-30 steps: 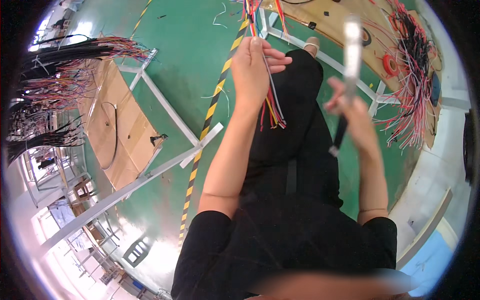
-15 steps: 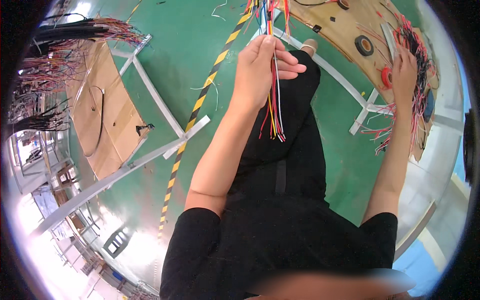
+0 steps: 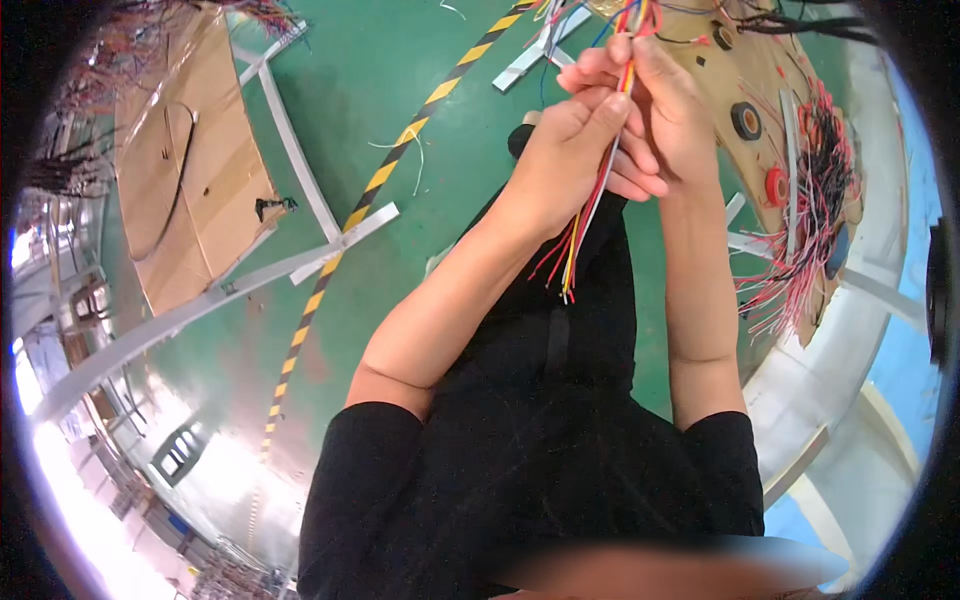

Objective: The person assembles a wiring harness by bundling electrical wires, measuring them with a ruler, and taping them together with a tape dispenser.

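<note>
My left hand point(image 3: 572, 150) is closed on a bundle of thin wires point(image 3: 587, 222), its thumb pressed over them. The red, yellow, white and dark strands hang loose below that hand, over my black-clothed legs. Just beyond, my right hand point(image 3: 680, 118) pinches the same bundle between thumb and fingertips, its other fingers curled beside the left hand. Above the hands, the wires run on to the cardboard-covered table point(image 3: 712, 68) at the top edge. Whether anything small sits between the right fingertips is hidden.
At the right lie a heap of red, black and white wires point(image 3: 822, 185), a thin grey strip point(image 3: 791, 165), a black tape roll point(image 3: 746, 121) and a red tape roll point(image 3: 776, 187). On the left stands a metal frame point(image 3: 298, 150) with a cardboard sheet point(image 3: 205, 165). Striped tape point(image 3: 374, 182) crosses the floor.
My right hand has left the wire heap and strip on the right and come over to the bundle beside my left hand. The left hand has shifted slightly right, keeping the wires.
</note>
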Action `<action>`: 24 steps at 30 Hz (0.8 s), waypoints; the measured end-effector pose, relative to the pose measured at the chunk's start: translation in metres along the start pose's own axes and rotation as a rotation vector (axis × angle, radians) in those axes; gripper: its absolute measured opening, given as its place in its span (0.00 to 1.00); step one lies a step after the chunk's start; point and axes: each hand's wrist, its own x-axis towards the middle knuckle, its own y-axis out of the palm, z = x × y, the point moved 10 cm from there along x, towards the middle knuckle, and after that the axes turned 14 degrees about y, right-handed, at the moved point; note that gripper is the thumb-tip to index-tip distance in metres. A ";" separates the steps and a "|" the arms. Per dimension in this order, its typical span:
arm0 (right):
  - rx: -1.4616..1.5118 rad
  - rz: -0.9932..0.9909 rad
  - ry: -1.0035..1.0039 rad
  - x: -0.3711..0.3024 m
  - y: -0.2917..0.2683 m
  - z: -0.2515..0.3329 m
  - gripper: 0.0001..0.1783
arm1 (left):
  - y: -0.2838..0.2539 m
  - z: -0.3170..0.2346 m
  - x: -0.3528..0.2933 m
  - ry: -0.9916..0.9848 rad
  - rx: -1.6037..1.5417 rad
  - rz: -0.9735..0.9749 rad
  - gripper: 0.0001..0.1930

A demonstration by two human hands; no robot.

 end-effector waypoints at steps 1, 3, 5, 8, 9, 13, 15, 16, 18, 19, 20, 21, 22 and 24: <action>-0.015 -0.009 -0.039 -0.001 0.003 0.001 0.17 | -0.001 -0.002 -0.003 -0.004 0.021 0.028 0.17; -0.094 0.010 -0.064 0.001 0.014 0.003 0.17 | -0.003 -0.005 -0.008 -0.015 0.047 0.066 0.18; -0.197 0.083 -0.138 0.002 0.026 0.007 0.18 | -0.005 -0.009 -0.011 -0.007 0.020 0.071 0.18; -0.252 0.007 -0.116 0.005 0.026 0.003 0.19 | -0.010 -0.007 -0.011 -0.024 -0.021 0.067 0.19; -0.262 0.011 -0.109 0.005 0.031 0.002 0.19 | -0.011 -0.008 -0.011 -0.025 -0.059 0.071 0.18; -0.268 -0.138 -0.050 0.004 0.023 0.000 0.19 | -0.013 -0.003 -0.012 -0.050 -0.122 0.070 0.18; -0.320 -0.113 -0.023 0.004 0.019 -0.002 0.19 | -0.012 -0.007 -0.013 -0.028 -0.115 0.094 0.18; -0.319 -0.086 -0.036 0.004 0.019 0.000 0.19 | -0.009 -0.008 -0.013 -0.010 -0.105 0.118 0.17; -0.316 -0.058 -0.044 0.003 0.019 -0.001 0.19 | -0.009 -0.012 -0.016 0.013 -0.027 0.140 0.17; -0.221 -0.054 -0.032 0.003 0.017 -0.001 0.18 | -0.008 -0.015 -0.017 0.037 0.052 0.168 0.16; -0.126 -0.050 -0.019 0.003 0.014 -0.002 0.18 | -0.011 -0.012 -0.022 0.035 0.049 0.167 0.16; -0.125 -0.053 -0.017 0.003 0.012 -0.001 0.18 | -0.016 -0.009 -0.030 0.066 0.230 0.209 0.15; -0.109 -0.042 -0.043 0.003 0.009 0.004 0.18 | -0.020 -0.007 -0.038 0.094 0.411 0.254 0.14; -0.086 -0.032 -0.066 0.004 -0.001 0.008 0.18 | -0.035 -0.005 -0.055 0.048 0.489 0.293 0.13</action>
